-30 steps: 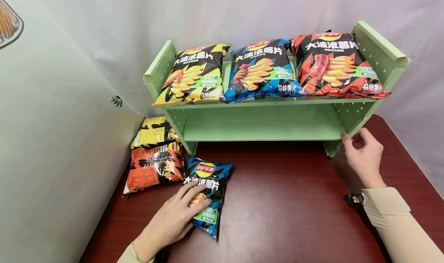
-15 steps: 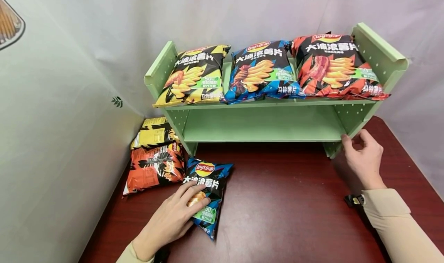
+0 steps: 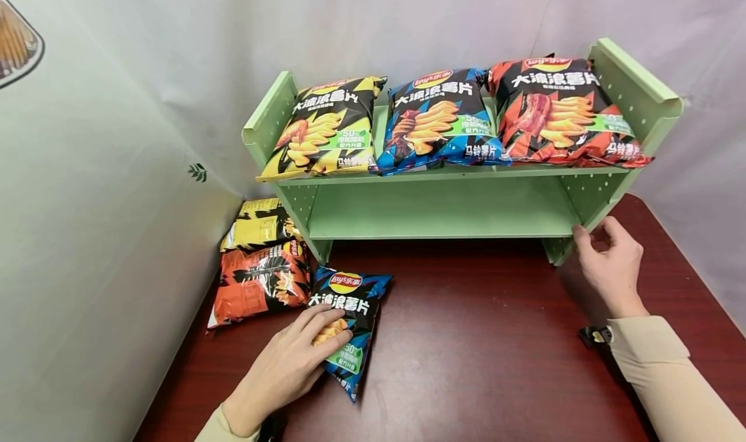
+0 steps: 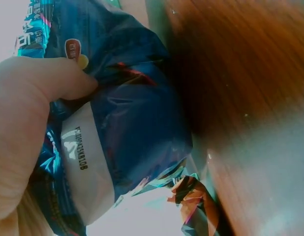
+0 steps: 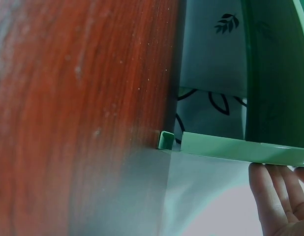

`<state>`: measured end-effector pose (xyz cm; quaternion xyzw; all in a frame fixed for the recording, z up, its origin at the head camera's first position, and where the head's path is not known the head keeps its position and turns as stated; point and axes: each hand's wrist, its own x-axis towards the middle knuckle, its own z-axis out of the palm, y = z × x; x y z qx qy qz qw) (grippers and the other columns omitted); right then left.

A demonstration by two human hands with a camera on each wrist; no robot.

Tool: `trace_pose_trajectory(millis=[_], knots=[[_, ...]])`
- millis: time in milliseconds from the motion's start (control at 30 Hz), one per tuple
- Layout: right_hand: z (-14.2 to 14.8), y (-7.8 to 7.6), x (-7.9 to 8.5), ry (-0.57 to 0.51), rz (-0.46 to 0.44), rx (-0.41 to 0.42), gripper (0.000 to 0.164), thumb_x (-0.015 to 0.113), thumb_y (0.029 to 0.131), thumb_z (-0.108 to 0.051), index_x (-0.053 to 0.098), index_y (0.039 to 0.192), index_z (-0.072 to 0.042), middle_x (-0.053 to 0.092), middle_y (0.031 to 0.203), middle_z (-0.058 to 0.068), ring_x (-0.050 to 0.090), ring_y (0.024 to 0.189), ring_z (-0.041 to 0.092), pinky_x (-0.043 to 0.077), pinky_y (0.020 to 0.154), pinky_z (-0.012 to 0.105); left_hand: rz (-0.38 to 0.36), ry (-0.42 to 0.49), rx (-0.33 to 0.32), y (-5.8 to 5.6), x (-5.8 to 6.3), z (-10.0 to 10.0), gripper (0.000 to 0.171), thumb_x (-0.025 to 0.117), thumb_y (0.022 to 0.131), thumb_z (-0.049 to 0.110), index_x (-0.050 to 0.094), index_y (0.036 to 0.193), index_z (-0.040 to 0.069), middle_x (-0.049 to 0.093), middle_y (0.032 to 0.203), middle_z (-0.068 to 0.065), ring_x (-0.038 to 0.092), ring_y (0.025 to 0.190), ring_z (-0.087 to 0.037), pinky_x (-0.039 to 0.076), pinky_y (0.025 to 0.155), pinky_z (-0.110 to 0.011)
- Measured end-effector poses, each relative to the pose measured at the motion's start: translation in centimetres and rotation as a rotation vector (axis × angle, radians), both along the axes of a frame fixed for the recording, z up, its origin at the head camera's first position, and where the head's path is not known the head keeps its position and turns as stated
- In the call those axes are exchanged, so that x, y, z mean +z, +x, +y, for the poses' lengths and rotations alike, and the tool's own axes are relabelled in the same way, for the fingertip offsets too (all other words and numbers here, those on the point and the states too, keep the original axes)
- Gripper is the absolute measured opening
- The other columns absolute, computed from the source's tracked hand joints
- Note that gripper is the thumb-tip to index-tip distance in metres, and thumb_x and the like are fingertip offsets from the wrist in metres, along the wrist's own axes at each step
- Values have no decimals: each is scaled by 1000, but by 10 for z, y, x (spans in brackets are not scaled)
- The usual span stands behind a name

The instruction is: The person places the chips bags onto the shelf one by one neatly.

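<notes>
My left hand (image 3: 291, 358) lies over a blue and black chip bag (image 3: 361, 299) on the table, left of centre. In the left wrist view its thumb (image 4: 68, 81) bends over the blue bag (image 4: 137, 128), gripping it at the side; the other fingers are mostly hidden there. My right hand (image 3: 612, 264) holds the lower right side of a green two-tier shelf (image 3: 443, 215), thumb near the front edge. In the right wrist view, fingers (image 5: 265, 191) of this hand touch the outer face of the side panel (image 5: 221, 147).
On the upper tier lie a yellow chip bag (image 3: 326, 128), another blue one (image 3: 440, 121) and a red one (image 3: 565, 112). Left of the shelf, an orange-red bag (image 3: 262, 277) and a yellow bag (image 3: 259, 225) rest by the wall (image 3: 116, 235). The table (image 3: 466, 338) is dark red wood.
The gripped blue bag's lower corner has shifted slightly left and up, with my left hand still on it. My right hand stays at the shelf's side.
</notes>
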<state>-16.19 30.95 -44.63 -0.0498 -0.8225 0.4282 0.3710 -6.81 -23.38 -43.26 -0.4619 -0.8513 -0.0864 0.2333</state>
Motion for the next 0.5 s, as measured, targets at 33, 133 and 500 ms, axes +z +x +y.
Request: trace_pose_trajectory(millis=[33,133,500], knots=[[0,0,0,-1,1,0,17,69,92,-17,65,87,-1,54,70,-36,51,59,-18,38,59,2,6,5,-6,0,1,0,53,65,74,4,71,124,20,63,137,-11,60,127,-37,60,88,-48],[-1,1,0,-5,1,-1,18,69,93,-17,64,87,-1,54,70,-35,51,60,-17,39,60,3,32,21,-23,-1,2,2,44,57,82,6,72,122,18,65,134,-12,62,124,-37,59,90,-48],[0,-1,0,3,4,4,17,69,93,-17,65,88,-1,54,72,-36,51,61,-18,39,61,2,90,56,-62,-1,12,8,34,51,94,10,74,118,16,67,132,-13,65,118,-38,59,89,-47]])
